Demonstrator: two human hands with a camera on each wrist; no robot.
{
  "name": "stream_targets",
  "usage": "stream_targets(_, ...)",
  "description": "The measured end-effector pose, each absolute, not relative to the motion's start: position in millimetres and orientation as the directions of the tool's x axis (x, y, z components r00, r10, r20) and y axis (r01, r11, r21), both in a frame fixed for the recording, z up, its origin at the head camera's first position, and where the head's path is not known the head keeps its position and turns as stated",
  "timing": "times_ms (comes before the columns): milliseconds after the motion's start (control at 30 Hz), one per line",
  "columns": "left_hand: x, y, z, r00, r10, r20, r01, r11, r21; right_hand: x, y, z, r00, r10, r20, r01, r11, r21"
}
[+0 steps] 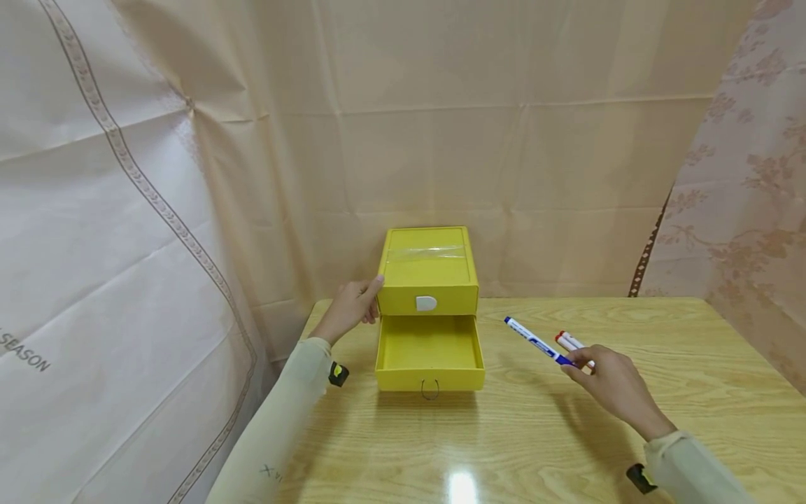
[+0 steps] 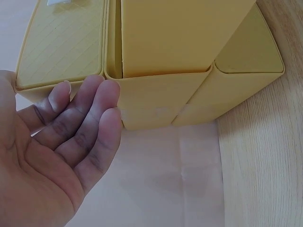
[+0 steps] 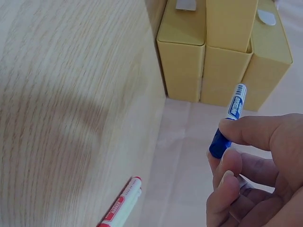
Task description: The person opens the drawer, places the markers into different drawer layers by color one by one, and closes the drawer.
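Observation:
A yellow drawer unit [image 1: 428, 262] stands at the back of the table, its middle drawer [image 1: 431, 379] pulled out and empty inside. My left hand [image 1: 352, 304] is at the unit's left side, thumb at the upper front corner. In the left wrist view, the loosely bent fingers [image 2: 110, 124] reach the unit's side wall. Right of the drawer, my right hand [image 1: 607, 381] pinches a blue whiteboard marker [image 1: 535, 339] at its blue end between thumb and fingers, over the table. Two red markers [image 1: 567, 340] lie beyond that hand, partly covered by it; they show again in the right wrist view [image 3: 120, 203].
The wooden table [image 1: 535, 434] reaches out to both sides of the unit. A beige cloth [image 1: 428, 161] hangs directly behind it, with a white cloth [image 1: 126, 280] on the left. The open drawer juts toward the front, with a thin ring pull [image 1: 430, 397] on its face.

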State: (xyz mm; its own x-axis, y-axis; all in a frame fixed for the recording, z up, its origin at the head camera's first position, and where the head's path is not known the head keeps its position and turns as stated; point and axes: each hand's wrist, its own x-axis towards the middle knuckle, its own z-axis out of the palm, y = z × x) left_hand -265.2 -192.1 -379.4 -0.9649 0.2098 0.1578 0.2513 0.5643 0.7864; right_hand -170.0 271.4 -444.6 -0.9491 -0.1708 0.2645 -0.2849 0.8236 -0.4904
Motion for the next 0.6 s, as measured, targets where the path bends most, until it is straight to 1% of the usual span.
stream_targets(600, -265.4, -191.5, -379.3, -0.961, 0.216, 0.174, 0.268, 0.56, 0.784, -173.2, 258.1, -438.2, -0.923, -0.213, 0.319, -0.349, 0.812, -0.468)
